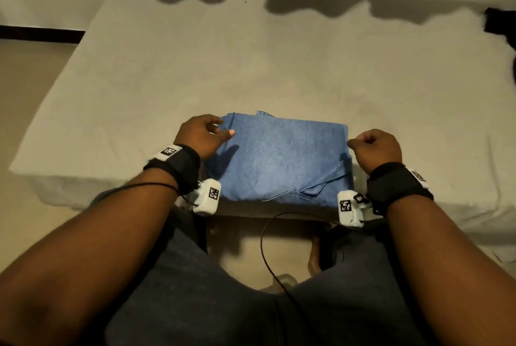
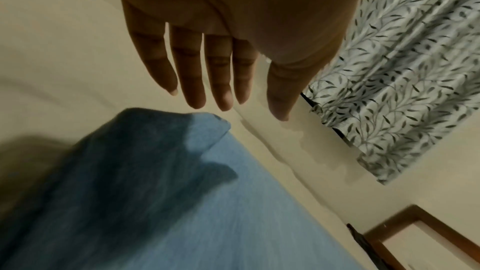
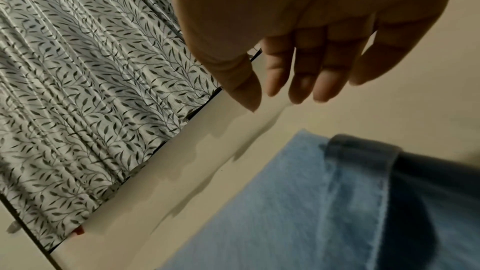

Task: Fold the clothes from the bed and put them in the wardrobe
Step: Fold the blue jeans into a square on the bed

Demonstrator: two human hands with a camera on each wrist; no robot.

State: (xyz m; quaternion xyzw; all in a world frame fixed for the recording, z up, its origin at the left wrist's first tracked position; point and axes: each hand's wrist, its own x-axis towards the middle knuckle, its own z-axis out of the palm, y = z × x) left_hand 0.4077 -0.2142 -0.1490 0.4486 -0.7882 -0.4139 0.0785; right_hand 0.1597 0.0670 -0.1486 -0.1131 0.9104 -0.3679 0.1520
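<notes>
A pair of blue jeans (image 1: pixel 282 156) lies folded into a rectangle on the bed (image 1: pixel 251 66), close to its front edge. My left hand (image 1: pixel 220 128) is at the far left corner of the jeans, and my right hand (image 1: pixel 360 144) is at their right edge. In the left wrist view the left hand (image 2: pixel 233 98) hovers over the jeans (image 2: pixel 182 202) with straight fingers, holding nothing. From the right wrist, the right hand (image 3: pixel 272 89) shows relaxed, empty fingers above the jeans (image 3: pixel 298 202).
The bed sheet is pale and bare beyond the jeans. A leaf-patterned curtain (image 3: pixel 78 89) hangs behind the bed's far side. A dark object (image 1: pixel 499 24) sits at the bed's far right corner. A wooden frame (image 2: pixel 415 233) shows at the right. Floor (image 1: pixel 28 80) lies left of the bed.
</notes>
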